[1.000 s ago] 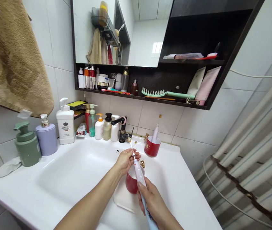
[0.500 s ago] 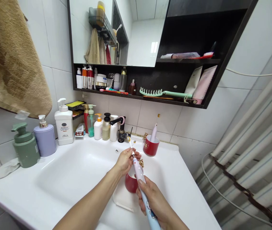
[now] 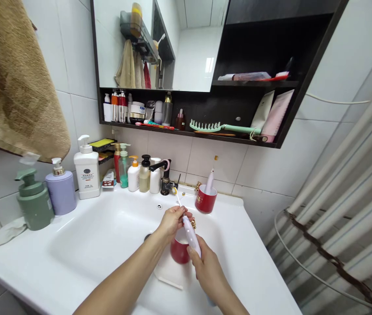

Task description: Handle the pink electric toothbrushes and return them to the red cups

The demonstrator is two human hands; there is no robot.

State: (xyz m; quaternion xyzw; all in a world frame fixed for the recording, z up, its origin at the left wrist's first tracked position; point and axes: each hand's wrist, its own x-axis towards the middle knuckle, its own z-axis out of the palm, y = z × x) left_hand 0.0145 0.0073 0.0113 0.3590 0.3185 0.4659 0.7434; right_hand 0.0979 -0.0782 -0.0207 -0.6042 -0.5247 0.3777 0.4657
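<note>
My left hand (image 3: 172, 221) pinches the neck of a white brush head (image 3: 178, 199), whose tip points up toward the faucet. My right hand (image 3: 205, 264) is wrapped round the pale purple handle (image 3: 191, 236) of the electric toothbrush, just below the left fingers. The brush head and handle line up; whether they touch is hidden by the fingers. Under the hands, a red cup (image 3: 179, 251) stands in the white sink (image 3: 100, 236). A second red cup (image 3: 206, 200) holding a pale purple handle (image 3: 210, 181) stands on the back ledge.
Pump bottles (image 3: 87, 170) line the left and back edge of the sink, beside a black faucet (image 3: 166, 177). A dark cabinet (image 3: 212, 103) with a mirror hangs above. A brown towel (image 3: 18, 83) hangs at left, and white pipes (image 3: 343, 218) run at right.
My right hand has turned round the handle, and its lower blue part is now mostly hidden. The brush tip has shifted slightly left.
</note>
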